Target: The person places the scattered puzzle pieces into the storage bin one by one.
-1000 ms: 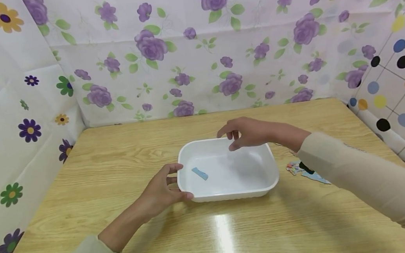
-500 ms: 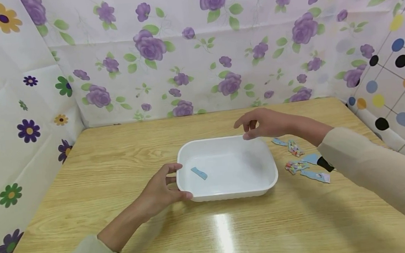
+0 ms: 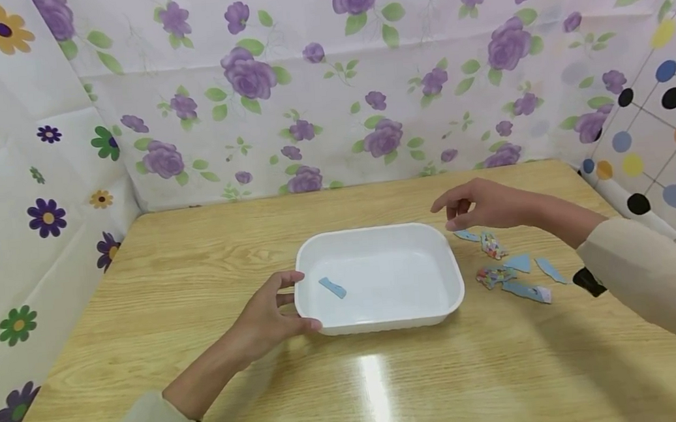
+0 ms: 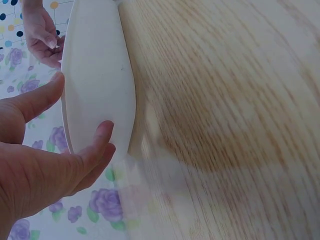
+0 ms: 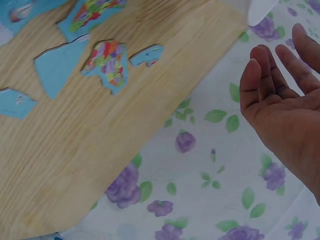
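Sheeting (image 3: 318,95) printed with purple roses stood behind the far edge of the table (image 3: 200,260), whose pale wood caught a streak of light toward its near edge. A white tray (image 3: 390,286) sat mid-table, one long side facing each of the table's near and far edges. My left hand (image 3: 269,317) was clamped on the tray's left end, thumb at the near left corner, fingers along the left side. My right hand (image 3: 481,204) hung in the air by the tray's far right corner, fingers loosely bent, thumb and fingertips apart. Between the tray and the table's right edge lay a long blue piece (image 3: 526,291), a multicoloured piece (image 3: 494,277) just beside it, a blue triangle (image 3: 518,264), another multicoloured piece (image 3: 493,246) closer to the far edge, a blue sliver (image 3: 551,270) and a short blue piece (image 3: 467,236). Inside the tray, toward its left end, a blue strip (image 3: 333,288) lay slantwise.
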Motion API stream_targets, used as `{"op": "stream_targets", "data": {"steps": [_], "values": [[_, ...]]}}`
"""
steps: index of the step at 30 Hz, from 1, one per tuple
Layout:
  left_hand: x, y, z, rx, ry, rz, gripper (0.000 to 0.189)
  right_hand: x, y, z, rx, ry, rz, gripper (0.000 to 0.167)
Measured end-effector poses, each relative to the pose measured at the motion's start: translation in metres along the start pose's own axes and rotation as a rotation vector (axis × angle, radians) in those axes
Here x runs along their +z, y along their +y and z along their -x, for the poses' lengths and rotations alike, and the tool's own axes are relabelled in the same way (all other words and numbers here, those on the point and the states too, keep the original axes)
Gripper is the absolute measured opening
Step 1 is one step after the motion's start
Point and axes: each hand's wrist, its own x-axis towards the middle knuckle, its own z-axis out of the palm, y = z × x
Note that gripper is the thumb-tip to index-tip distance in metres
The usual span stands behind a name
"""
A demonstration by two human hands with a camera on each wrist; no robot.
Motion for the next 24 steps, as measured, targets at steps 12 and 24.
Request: {"op": "stream_targets", "data": {"steps": [12,24], "values": [[0.000,0.000,-0.001,0.010,-0.017,0.018,0.084,-0.010,0.010,0.020,0.038,0.046,0.007,0.043],[-0.001,-0.002,0.000,0.005,-0.033,0.025,0.086,-0.015,0.033,0.048,0.116,0.069,0.019,0.046]]}}
